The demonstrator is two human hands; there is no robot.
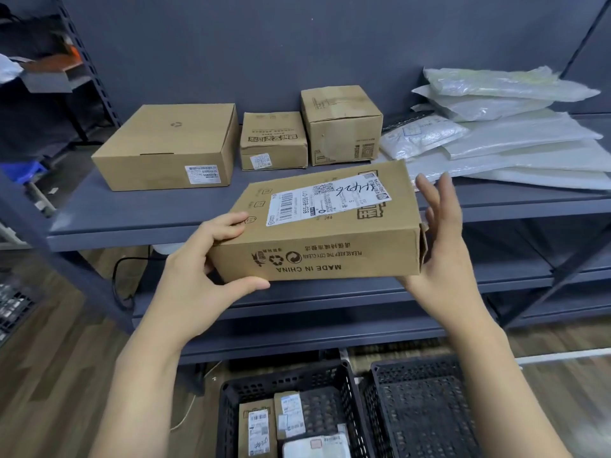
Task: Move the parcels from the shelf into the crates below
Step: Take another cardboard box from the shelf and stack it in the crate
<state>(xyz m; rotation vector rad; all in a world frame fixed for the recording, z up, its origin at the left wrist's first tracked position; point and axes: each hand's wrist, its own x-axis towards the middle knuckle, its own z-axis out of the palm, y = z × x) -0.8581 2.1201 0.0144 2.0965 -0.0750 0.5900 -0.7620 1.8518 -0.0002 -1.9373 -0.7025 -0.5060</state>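
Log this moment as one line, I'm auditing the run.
cardboard box off shelf | left hand grips | right hand open, supports | left crate holds parcels

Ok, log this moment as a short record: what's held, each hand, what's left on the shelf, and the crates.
held: cardboard box, label up, in front of the shelf
left hand: grips the box's left corner
right hand: fingers straight against the box's right end
shelf boxes: three cardboard boxes
shelf bags: pile of plastic mailers, right
left crate: several parcels
right crate: no parcels visible
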